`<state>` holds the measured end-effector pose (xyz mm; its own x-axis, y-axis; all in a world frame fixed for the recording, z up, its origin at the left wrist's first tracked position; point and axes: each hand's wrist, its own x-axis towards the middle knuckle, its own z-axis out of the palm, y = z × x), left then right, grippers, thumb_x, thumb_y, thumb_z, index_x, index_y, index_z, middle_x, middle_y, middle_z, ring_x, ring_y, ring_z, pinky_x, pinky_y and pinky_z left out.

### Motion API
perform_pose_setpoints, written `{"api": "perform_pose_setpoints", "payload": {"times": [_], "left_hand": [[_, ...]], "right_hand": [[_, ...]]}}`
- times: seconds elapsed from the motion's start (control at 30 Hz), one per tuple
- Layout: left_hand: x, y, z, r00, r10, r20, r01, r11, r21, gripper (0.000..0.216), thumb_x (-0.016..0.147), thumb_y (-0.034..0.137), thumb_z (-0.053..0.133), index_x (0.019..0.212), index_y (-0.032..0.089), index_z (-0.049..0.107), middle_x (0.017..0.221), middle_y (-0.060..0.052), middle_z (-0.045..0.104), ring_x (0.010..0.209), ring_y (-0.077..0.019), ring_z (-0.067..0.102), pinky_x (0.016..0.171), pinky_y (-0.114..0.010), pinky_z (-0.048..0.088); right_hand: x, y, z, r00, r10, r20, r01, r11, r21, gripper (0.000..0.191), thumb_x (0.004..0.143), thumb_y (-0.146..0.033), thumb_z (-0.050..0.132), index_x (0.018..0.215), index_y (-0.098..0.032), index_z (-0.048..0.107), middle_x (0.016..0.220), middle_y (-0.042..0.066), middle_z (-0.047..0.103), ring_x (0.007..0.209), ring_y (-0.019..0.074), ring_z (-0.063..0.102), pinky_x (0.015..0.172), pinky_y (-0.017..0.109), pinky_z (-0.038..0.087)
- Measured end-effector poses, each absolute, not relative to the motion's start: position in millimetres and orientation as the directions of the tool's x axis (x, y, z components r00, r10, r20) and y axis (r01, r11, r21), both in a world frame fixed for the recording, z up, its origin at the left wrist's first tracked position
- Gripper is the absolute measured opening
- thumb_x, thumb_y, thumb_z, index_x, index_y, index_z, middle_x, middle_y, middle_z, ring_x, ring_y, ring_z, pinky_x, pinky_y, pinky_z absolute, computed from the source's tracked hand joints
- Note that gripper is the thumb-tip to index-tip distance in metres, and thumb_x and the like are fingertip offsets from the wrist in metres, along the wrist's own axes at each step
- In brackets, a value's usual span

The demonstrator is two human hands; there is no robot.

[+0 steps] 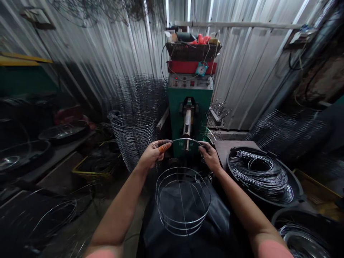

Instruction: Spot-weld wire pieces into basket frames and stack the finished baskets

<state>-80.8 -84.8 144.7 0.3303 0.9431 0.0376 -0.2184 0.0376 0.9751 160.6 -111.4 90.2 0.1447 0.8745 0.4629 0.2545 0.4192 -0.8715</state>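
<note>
Both hands hold one thin, curved metal wire (186, 138) up in front of the spot-welding machine (176, 107). My left hand (154, 152) pinches its left end, with an orange covering on a finger. The fingers of my right hand (209, 154) are closed on the right end. Between the hands, the wire arches by the tip of the machine's electrode arm (187, 122); I cannot tell whether they touch. Below, a round wire frame (185, 235) of several hoops and thin uprights rests on the black apron (220, 222) over my lap.
A tall stack of wire baskets (133, 125) stands left of the machine. On the right are a black tub (231, 172) of loose wire rings and a second tub (276, 216) in front of it. A yellow crate (94, 173) sits at left. Corrugated metal wall (236, 71) lies behind.
</note>
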Motion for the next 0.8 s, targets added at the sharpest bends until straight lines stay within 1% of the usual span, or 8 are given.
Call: {"api": "perform_pose_setpoints", "payload": {"times": [0.13,0.27,0.37,0.47,0.53,0.6,0.7,0.8], "left_hand": [[-79,-63,125,0.368,0.921,-0.126,-0.186,0.206,0.961,0.043,0.053,0.035,0.079,0.085,0.011,0.064,0.050,0.008,0.038,0.034,-0.0002,0.025,0.033,-0.015,0.015],[-73,-46,91,0.398,0.882,-0.252,-0.157,0.336,0.929,0.039,0.062,0.038,0.074,0.086,0.010,0.064,0.050,0.007,0.035,0.035,-0.0005,0.025,0.034,-0.014,0.016],[-68,-40,67,0.375,0.882,-0.286,-0.128,0.354,0.926,0.035,0.063,0.037,0.073,0.085,0.011,0.063,0.050,0.008,0.035,0.034,-0.0009,0.025,0.035,-0.014,0.016],[-63,-37,50,0.339,0.908,-0.246,-0.110,0.298,0.948,0.033,0.063,0.035,0.073,0.084,0.013,0.062,0.050,0.007,0.037,0.034,-0.0017,0.027,0.034,-0.015,0.015],[-60,-35,43,0.320,0.927,-0.195,-0.084,0.233,0.969,0.030,0.065,0.036,0.071,0.082,0.014,0.061,0.049,0.007,0.037,0.034,-0.0022,0.026,0.034,-0.017,0.015],[-58,-33,39,0.314,0.939,-0.137,-0.020,0.151,0.988,0.027,0.068,0.036,0.067,0.082,0.015,0.061,0.047,0.008,0.037,0.034,-0.0030,0.025,0.035,-0.018,0.015],[-55,-29,34,0.330,0.942,-0.051,0.085,0.024,0.996,0.025,0.072,0.036,0.063,0.085,0.014,0.063,0.046,0.007,0.039,0.036,-0.0043,0.028,0.037,-0.019,0.018],[-53,-25,30,0.352,0.936,0.003,0.140,-0.056,0.989,0.029,0.072,0.038,0.062,0.089,0.015,0.066,0.047,0.006,0.044,0.041,-0.0060,0.033,0.040,-0.020,0.023]], "right_hand": [[164,-102,77,0.106,0.964,0.242,0.127,0.229,-0.965,0.039,0.073,-0.046,0.057,0.099,-0.017,0.057,0.059,-0.006,0.044,0.046,0.0068,0.036,0.042,0.019,0.029],[168,-95,48,0.135,0.988,0.078,0.084,0.068,-0.994,0.044,0.066,-0.050,0.058,0.093,-0.016,0.057,0.057,-0.006,0.045,0.044,0.0066,0.037,0.040,0.018,0.027],[170,-95,30,0.149,0.989,0.018,0.087,0.005,-0.996,0.043,0.065,-0.051,0.057,0.090,-0.016,0.057,0.056,-0.006,0.045,0.043,0.0065,0.037,0.038,0.018,0.025],[172,-94,19,0.149,0.989,-0.018,0.133,-0.038,-0.990,0.041,0.067,-0.050,0.053,0.091,-0.017,0.056,0.056,-0.006,0.045,0.042,0.0070,0.038,0.038,0.018,0.025],[174,-91,15,0.156,0.988,-0.020,0.189,-0.050,-0.981,0.038,0.070,-0.048,0.050,0.091,-0.017,0.055,0.058,-0.005,0.047,0.043,0.0084,0.041,0.039,0.019,0.029],[176,-87,11,0.172,0.985,0.025,0.284,-0.025,-0.959,0.031,0.073,-0.044,0.047,0.088,-0.017,0.055,0.061,-0.003,0.052,0.049,0.0111,0.047,0.044,0.021,0.036],[180,-80,8,0.162,0.971,0.173,0.490,0.073,-0.869,0.023,0.077,-0.036,0.044,0.083,-0.017,0.056,0.071,0.003,0.059,0.065,0.0161,0.056,0.061,0.027,0.045],[179,-74,9,0.072,0.945,0.318,0.629,0.205,-0.750,0.026,0.082,-0.031,0.042,0.096,-0.017,0.058,0.086,0.007,0.063,0.080,0.0188,0.059,0.075,0.031,0.046]]}}
